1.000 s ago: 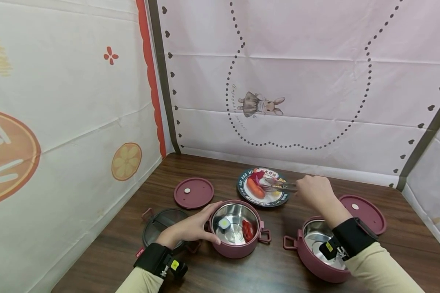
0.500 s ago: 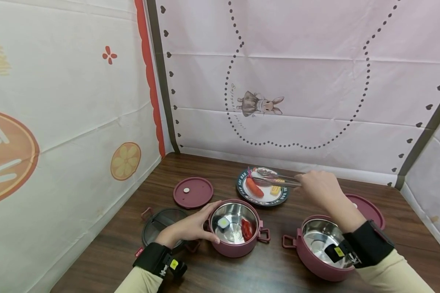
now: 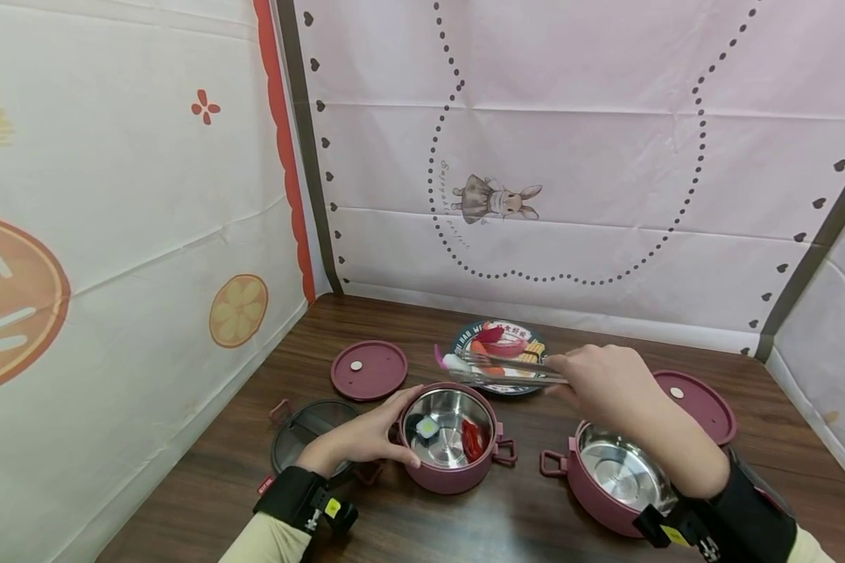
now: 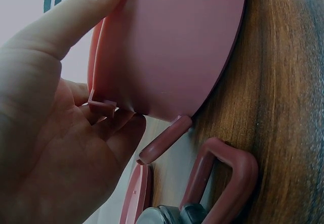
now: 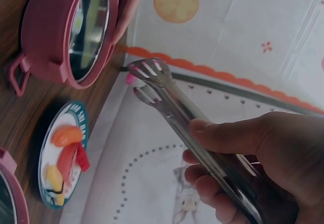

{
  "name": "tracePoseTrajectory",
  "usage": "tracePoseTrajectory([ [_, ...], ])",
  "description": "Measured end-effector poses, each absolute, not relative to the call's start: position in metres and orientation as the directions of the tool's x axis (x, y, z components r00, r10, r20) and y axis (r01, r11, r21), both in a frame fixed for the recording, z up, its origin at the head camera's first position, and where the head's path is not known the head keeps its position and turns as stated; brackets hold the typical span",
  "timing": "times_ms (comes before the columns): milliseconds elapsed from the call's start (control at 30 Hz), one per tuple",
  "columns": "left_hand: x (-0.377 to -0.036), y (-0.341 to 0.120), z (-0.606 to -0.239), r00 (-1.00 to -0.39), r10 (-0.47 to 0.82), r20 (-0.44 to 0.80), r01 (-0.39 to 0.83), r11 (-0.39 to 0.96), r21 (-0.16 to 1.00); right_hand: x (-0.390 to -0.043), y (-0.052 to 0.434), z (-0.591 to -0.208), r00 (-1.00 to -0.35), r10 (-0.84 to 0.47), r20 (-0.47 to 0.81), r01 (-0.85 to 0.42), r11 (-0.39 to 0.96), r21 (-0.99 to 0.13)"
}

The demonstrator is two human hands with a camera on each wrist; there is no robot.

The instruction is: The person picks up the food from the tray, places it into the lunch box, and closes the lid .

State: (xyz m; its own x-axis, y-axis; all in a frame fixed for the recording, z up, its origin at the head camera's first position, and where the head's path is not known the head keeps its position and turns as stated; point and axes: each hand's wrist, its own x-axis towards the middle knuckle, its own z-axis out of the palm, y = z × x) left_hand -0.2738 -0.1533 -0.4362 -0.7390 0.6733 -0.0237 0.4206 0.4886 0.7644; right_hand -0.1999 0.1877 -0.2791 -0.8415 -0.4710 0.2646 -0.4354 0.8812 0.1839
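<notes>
My left hand grips the side of a maroon pot, thumb in front and fingers round behind, as the left wrist view also shows. In this pot's steel interior lie a red piece and a small white-and-green block. My right hand holds metal tongs, thumb on one side and fingers curled on the other. At the tongs' tips is a white piece with a pink end, above the table between plate and pot. The patterned plate behind bears toy-like sausage, red and yellow pieces.
A second maroon pot stands uncovered below my right forearm. One maroon lid lies at the back left, another maroon lid at the right. A dark see-through lid is beside my left wrist. Printed cloth walls enclose the table.
The tongs have picked the white-and-pink piece off the plate and carried it left, toward the pot's far rim. My left hand keeps its hold on the pot.
</notes>
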Motion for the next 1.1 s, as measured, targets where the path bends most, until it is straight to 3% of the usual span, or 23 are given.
tracePoseTrajectory([
  [500, -0.275, -0.154, -0.438, -0.739, 0.674, -0.027, 0.417, 0.488, 0.767, -0.188, 0.185, -0.278, -0.828, -0.497, 0.259, -0.462, 0.867, 0.187],
  [1100, -0.274, -0.154, -0.438, -0.746, 0.665, -0.033, 0.407, 0.495, 0.768, -0.209, 0.196, -0.286, -0.867, -0.426, 0.257, -0.407, 0.905, 0.127],
])
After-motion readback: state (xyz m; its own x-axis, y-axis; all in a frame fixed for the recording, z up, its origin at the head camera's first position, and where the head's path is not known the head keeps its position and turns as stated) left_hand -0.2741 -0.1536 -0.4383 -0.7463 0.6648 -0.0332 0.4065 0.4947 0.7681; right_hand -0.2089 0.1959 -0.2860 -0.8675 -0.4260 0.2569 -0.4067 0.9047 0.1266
